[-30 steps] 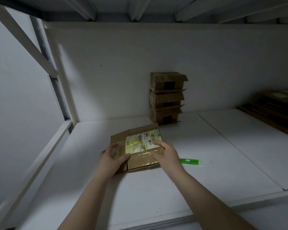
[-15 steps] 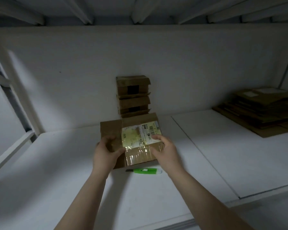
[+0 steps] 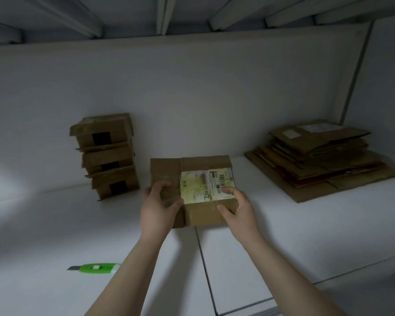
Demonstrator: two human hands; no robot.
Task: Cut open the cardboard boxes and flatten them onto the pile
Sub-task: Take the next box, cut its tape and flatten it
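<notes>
While the white shelf (image 3: 283, 224) carries the pile of flattened cardboard (image 3: 317, 160) at right rear and a stack of three boxes (image 3: 110, 156) at left rear against the wall, we hold the flat box (image 3: 203, 165) between them, tilted toward us. Our left hand (image 3: 156, 206) grips its left flap; our right hand (image 3: 237, 210) pinches the right edge, thumb on the taped face. The shipping label (image 3: 206, 185) shows barcodes, with print too small to read, and the green knife (image 3: 96, 269) lies near-left, well apart.

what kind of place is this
Probably a storeroom or packing area: a deep white shelf with white beams overhead, a stack of three small brown cardboard boxes against its back wall, and a pile of flattened brown cardboard at right.
</notes>
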